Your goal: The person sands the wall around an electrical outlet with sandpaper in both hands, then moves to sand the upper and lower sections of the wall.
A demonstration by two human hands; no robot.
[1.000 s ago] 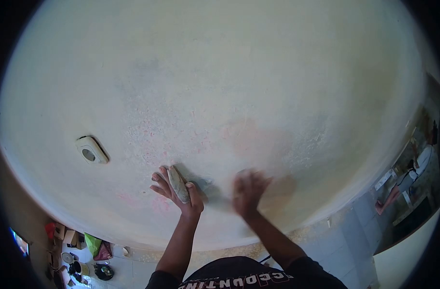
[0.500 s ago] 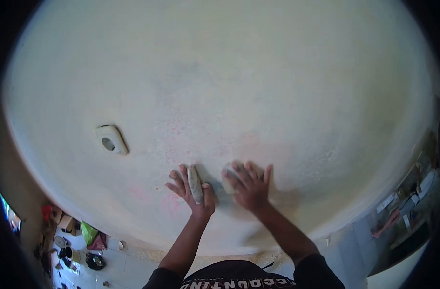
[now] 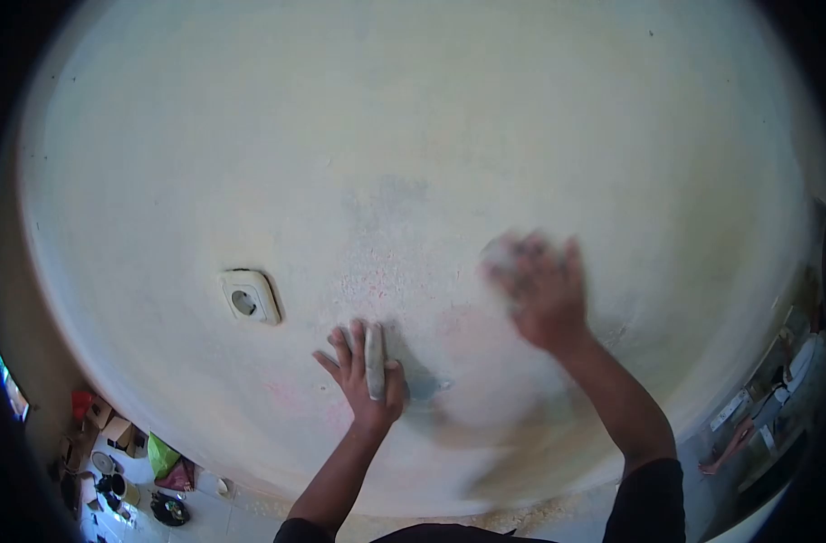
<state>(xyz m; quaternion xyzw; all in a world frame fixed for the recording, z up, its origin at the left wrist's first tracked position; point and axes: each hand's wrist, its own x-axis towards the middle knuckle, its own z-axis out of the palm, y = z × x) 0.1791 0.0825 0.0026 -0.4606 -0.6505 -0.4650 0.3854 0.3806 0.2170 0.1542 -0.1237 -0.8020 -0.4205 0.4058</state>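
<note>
My left hand (image 3: 363,376) is against the lower part of the pale wall (image 3: 250,163), its outer fingers spread. Between its index finger and thumb it grips a long, narrow grey-white piece (image 3: 375,362); the frames do not show its exact kind. Higher and to the right, my right hand (image 3: 544,290) is blurred by motion over the wall. Under its fingertips is a pale flat piece (image 3: 499,253), mostly covered by the fingers. Rough, pink-speckled patches (image 3: 377,276) mark the wall between and above the hands.
A wall socket (image 3: 251,297) sits left of my hands. On the tiled floor at lower left are cardboard boxes (image 3: 119,431), a green bag (image 3: 162,455), a bucket (image 3: 128,491) and a black bundle (image 3: 169,509). At far right a person (image 3: 775,394) is partly visible.
My right hand has swept up and to the right across the wall with the pale piece. My left hand keeps its grip and stays low. The view has shifted slightly.
</note>
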